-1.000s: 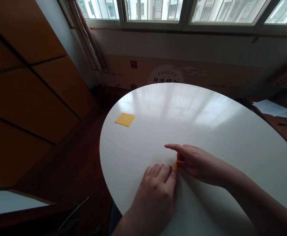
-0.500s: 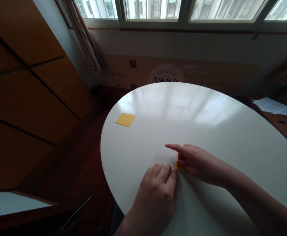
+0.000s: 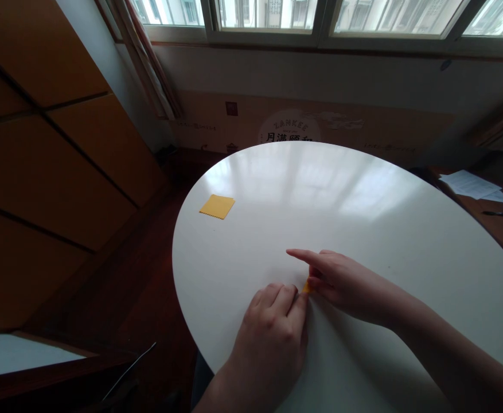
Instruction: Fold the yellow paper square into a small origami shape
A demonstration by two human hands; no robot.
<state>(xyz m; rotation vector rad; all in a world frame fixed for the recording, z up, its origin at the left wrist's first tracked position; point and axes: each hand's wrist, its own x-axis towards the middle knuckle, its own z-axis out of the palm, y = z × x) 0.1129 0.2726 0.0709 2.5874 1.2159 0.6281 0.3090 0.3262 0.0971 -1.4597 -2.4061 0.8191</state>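
A small piece of yellow paper [image 3: 307,287] shows between my two hands, low over the near part of the white table; most of it is hidden by fingers. My left hand [image 3: 272,327] is closed on its left side, knuckles up, with thumb and fingers together at the paper. From the right, my right hand [image 3: 332,278] pinches the other side, its index finger stretched out to the left above the tabletop. Farther off, near the table's left edge, lies a flat stack of yellow paper squares [image 3: 217,206].
The round white table [image 3: 268,229] has a curved edge at left and back. At right, a brown wooden surface [image 3: 492,221] carries white printed sheets [image 3: 470,184] and a dark pen [image 3: 496,214]. Wooden cabinet panels [image 3: 53,172] stand to the left, windows [image 3: 268,14] behind.
The whole view has shifted slightly. Both hands keep their hold on the small yellow paper, with hardly any movement relative to the table.
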